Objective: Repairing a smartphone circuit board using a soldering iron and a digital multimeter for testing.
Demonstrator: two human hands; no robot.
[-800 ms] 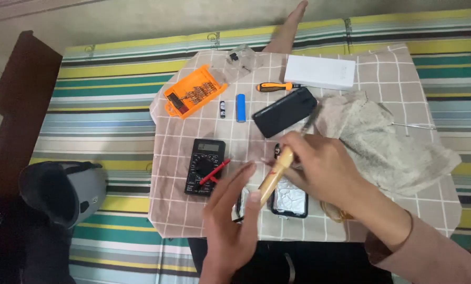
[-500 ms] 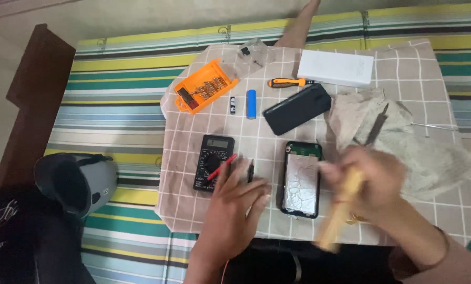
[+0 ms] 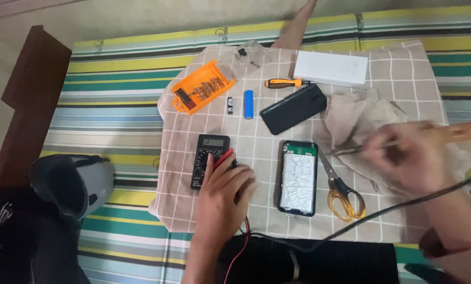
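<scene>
Progress?
— Phone [image 3: 297, 177] lies opened beside the scissors [image 3: 342, 190]. Left hand [image 3: 222, 200] pinches probes at the multimeter [image 3: 209, 160]; right hand [image 3: 403, 164] grips a blurry iron. Soldering unfinished, I reckon.

Matt checked cloth [image 3: 403, 68] covers the striped woven mat [image 3: 114, 89]. The black multimeter [image 3: 208, 160] looks like dull plastic, the scissors [image 3: 336, 181] bare metal (yellow plastic handles), the opened phone [image 3: 297, 177] crinkled foil, the white box [image 3: 330, 68] smooth card.

One multimeter [image 3: 208, 159], one scissors [image 3: 340, 186]
</scene>
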